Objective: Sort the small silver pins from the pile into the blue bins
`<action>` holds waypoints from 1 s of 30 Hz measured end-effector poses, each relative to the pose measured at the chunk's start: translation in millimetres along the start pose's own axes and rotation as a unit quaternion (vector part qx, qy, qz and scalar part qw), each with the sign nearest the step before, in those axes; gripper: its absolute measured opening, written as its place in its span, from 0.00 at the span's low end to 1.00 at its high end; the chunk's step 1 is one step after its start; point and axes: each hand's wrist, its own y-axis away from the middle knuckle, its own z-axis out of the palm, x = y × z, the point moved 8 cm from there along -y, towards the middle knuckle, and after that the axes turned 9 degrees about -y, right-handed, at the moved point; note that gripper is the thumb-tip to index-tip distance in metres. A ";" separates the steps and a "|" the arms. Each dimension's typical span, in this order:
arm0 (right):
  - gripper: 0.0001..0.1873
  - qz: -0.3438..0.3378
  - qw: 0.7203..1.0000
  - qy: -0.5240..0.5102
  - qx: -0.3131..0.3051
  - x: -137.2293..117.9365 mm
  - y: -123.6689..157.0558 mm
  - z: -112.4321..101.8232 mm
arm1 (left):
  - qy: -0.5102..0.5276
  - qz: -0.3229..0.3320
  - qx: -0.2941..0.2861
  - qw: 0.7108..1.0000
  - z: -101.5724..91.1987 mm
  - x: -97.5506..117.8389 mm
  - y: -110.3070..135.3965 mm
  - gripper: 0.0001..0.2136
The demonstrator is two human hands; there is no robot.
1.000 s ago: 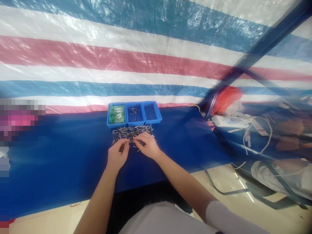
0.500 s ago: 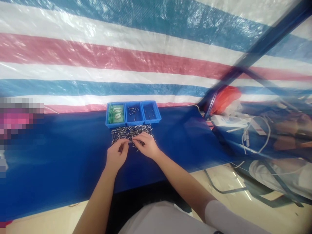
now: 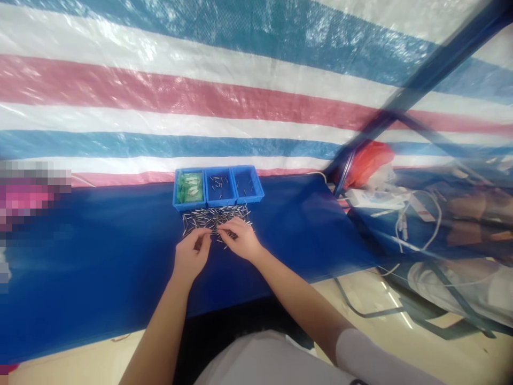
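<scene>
A heap of small metal pins [image 3: 214,218] lies on the blue table cover [image 3: 100,251] just in front of three blue bins. My left hand [image 3: 191,255] rests at the heap's near edge with its fingers curled and pinched on a pin. My right hand [image 3: 240,239] lies over the heap's near right side, thumb and forefinger pinched on pins. The left bin [image 3: 189,188] holds green and white parts. Loose pins lie in the middle bin [image 3: 219,187] and a few in the right bin [image 3: 248,185].
A striped red, white and blue tarp [image 3: 200,107] hangs behind the table. To the right are a blue metal frame [image 3: 401,101], a red bag [image 3: 366,160], a white power strip with cables [image 3: 385,203] and clutter behind clear plastic.
Both hands stay at the pin heap with only slight finger movement. The view has shifted a little.
</scene>
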 end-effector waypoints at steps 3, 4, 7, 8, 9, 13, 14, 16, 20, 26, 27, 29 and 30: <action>0.06 0.002 1.000 0.001 -0.003 0.3 0.3 0.3 | 0.001 0.001 0.000 1.000 -0.1 -0.2 0.2 0.08; 0.07 0.004 1.000 0.002 -0.004 0.6 0.3 0.3 | 0.002 -0.001 -0.001 1.000 0.0 -0.6 0.2 0.09; 0.07 0.009 1.000 0.006 -0.009 1.2 0.2 1.0 | 0.000 -0.002 -0.004 1.000 0.6 -1.2 0.1 0.09; 0.07 0.009 1.000 0.008 -0.011 1.2 0.2 1.4 | -0.003 -0.002 -0.003 1.000 0.6 -1.2 0.0 0.09; 0.06 0.008 1.000 0.008 -0.011 1.0 0.2 1.5 | -0.004 -0.001 -0.002 1.000 0.5 -1.1 0.0 0.09; 0.06 0.006 1.000 0.005 -0.005 0.6 0.1 0.6 | -0.002 0.001 -0.003 1.000 0.5 0.0 -0.2 0.09; 0.06 0.008 1.000 0.006 -0.006 0.9 0.1 0.8 | -0.004 0.002 -0.004 1.000 0.5 0.5 -0.3 0.09; 0.06 0.012 1.000 0.008 -0.013 1.8 0.1 1.7 | -0.008 0.004 -0.004 1.000 0.1 1.4 -0.4 0.09; 0.07 0.009 1.000 0.005 -0.010 1.8 0.1 1.0 | -0.006 0.006 -0.006 1.000 0.1 2.7 -0.5 0.09; 0.06 0.003 1.000 0.001 -0.003 1.1 0.2 0.3 | -0.004 -0.003 -0.009 1.000 0.2 2.4 -0.3 0.08; 0.06 0.004 1.000 0.000 -0.002 1.2 0.3 0.3 | -0.005 -0.001 -0.010 1.000 0.3 2.8 -0.4 0.08; 0.07 0.005 1.000 0.001 -0.006 1.2 0.3 0.9 | -0.007 0.005 -0.010 1.000 0.3 3.4 -0.7 0.08; 0.07 0.006 1.000 0.001 -0.008 1.3 0.3 1.2 | -0.009 0.007 -0.009 1.000 0.1 3.5 -0.9 0.08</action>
